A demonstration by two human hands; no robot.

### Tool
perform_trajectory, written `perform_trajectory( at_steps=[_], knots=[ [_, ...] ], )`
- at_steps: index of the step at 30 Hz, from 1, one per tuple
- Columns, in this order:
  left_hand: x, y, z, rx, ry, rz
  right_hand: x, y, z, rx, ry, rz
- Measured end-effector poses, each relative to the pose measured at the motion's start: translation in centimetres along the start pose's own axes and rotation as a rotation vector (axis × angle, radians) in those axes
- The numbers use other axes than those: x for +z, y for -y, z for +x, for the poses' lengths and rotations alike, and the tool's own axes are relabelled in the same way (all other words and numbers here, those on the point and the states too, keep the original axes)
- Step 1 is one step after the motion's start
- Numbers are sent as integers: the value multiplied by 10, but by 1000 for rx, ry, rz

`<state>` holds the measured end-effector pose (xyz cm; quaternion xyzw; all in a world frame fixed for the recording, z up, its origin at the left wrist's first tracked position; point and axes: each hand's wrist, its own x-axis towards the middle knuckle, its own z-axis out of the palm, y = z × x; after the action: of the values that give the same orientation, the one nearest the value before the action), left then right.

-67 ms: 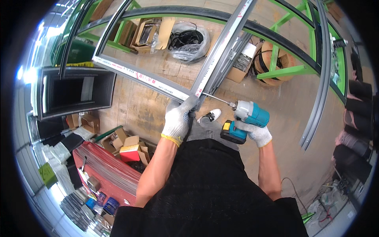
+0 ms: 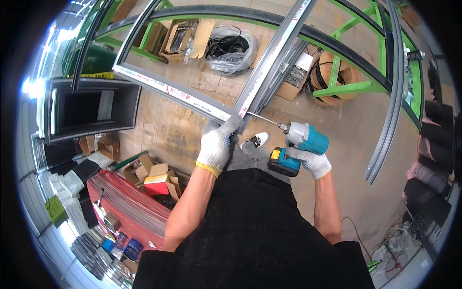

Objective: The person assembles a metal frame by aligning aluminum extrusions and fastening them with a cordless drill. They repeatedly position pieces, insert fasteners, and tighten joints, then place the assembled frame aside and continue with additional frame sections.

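My right hand [image 2: 313,163], in a white knit glove, is wrapped round the handle of a teal and grey cordless impact driver [image 2: 308,139]. Its long thin bit points left and reaches the side of a grey metal window frame [image 2: 178,96] near the corner. My left hand [image 2: 215,144], gloved in white with a yellow cuff, grips that near corner, thumb on top and its other fingers partly hidden beneath. White protective film with red print covers the frame's bars. The bit's tip meets the profile, but I cannot make out a screw there.
Green stands with black padded rails [image 2: 356,52] support the frame. Beneath are a plastic bag of black cord [image 2: 231,48], cardboard boxes and a spool [image 2: 332,79]. A dark box-shaped frame [image 2: 91,111] stands left; a red table [image 2: 120,207] holds tools and cans. A loose grey profile [image 2: 391,111] overhangs at right.
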<state>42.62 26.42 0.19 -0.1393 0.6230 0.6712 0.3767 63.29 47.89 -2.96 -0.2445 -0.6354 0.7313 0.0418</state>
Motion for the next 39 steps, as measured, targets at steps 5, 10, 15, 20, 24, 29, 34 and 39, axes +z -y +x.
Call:
perform_trajectory(
  at_steps=[5, 10, 15, 20, 24, 29, 34, 39],
  knots=[
    [-2, 3, 3, 9, -17, -2, -4, 1, 5, 280, -26, 263],
    [-2, 0, 2, -7, 7, -13, -11, 7, 11, 33, -10, -61],
    [1, -5, -3, 1, -28, 7, -4, 5, 11, -49, -10, -135],
    [1, -5, -4, -16, -31, -40, -2, -8, 8, -50, -25, -182],
    [-1, -5, -1, -16, -21, -22, -6, -16, 11, -174, -17, -449],
    [-4, -3, 1, -47, -14, 11, -7, -20, 12, -163, -22, -454],
    [-4, -6, 2, -63, 2, -88, -2, -16, 16, -266, -50, -557],
    [9, -22, -6, -118, -26, -166, 1, -4, 19, -347, -39, -662]
  ],
)
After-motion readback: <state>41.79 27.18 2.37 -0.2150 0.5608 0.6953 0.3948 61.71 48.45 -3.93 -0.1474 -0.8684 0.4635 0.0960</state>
